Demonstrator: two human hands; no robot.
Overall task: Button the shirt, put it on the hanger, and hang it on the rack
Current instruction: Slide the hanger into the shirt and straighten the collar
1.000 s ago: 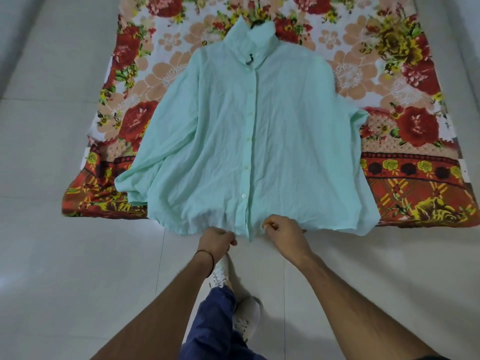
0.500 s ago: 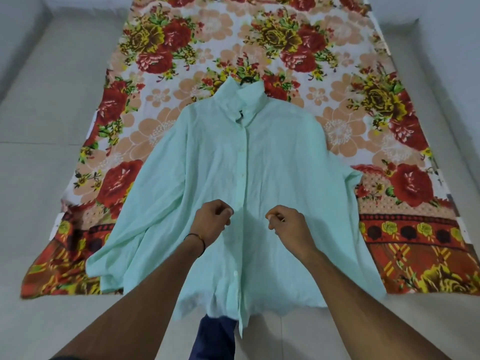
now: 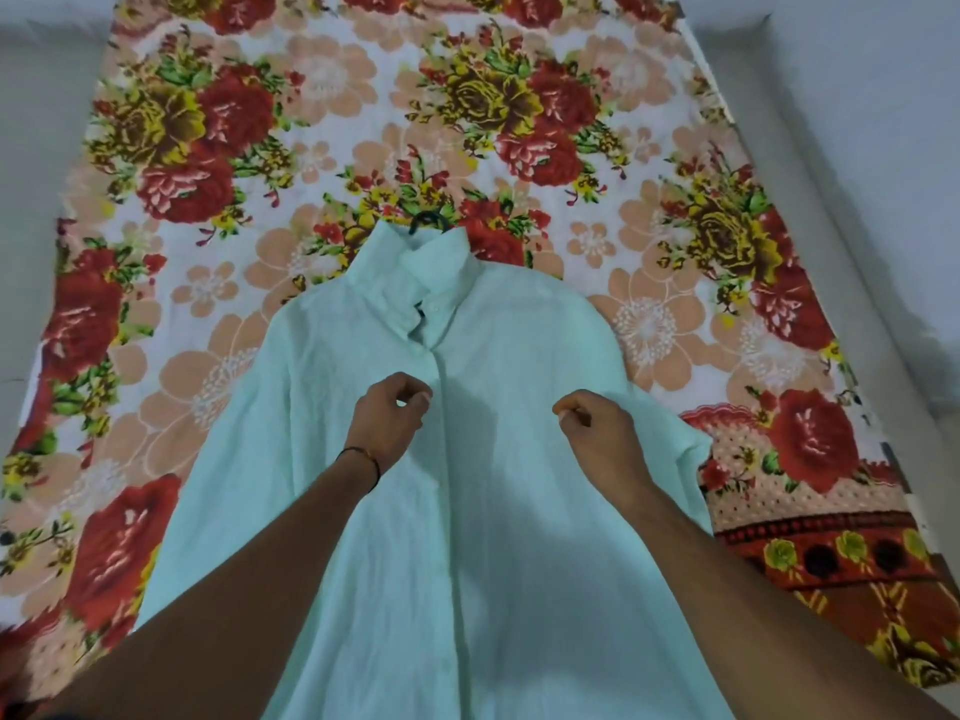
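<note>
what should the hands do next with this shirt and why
Probably reach one hand up to the hanger hook above the collar and grip it. The shirt lies flat with its front looking closed and the hook poking out, while the left hand and right hand hover over its chest, fingers curled, apparently holding nothing.

There is one pale green shirt (image 3: 493, 563), one dark hanger hook (image 3: 423, 220) at its collar, one flowered sheet (image 3: 363, 96), one thin wristband (image 3: 363, 454), and two hands: a left hand (image 3: 387, 418) and a right hand (image 3: 597, 433).
</note>
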